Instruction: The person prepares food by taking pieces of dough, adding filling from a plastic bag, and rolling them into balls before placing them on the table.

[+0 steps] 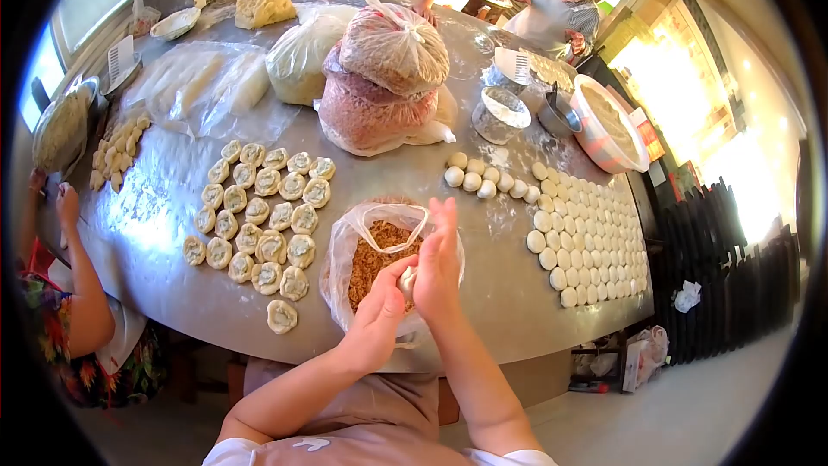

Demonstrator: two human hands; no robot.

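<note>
Between my two hands, in front of my body, is a small pale dough ball (408, 281), mostly covered by my fingers and palms. My left hand (376, 315) is closed around its near side. With fingers pointing up, my right hand (441, 263) presses against it from the other side. Beneath them a clear plastic bag (342, 250) of brown crumbly filling (377, 261) lies open on the table. To the left are rows of flattened dough pieces (272, 248) topped with a greenish-white filling. Smooth white dough balls (586, 237) lie in rows on the right.
Tied bags of filling (392, 56) are stacked mid-table on the metal table (483, 293). A tub (608, 121), a flour jar (501, 114) and a dough lump (264, 10) stand farther back. Other people work at the left edge and across the table.
</note>
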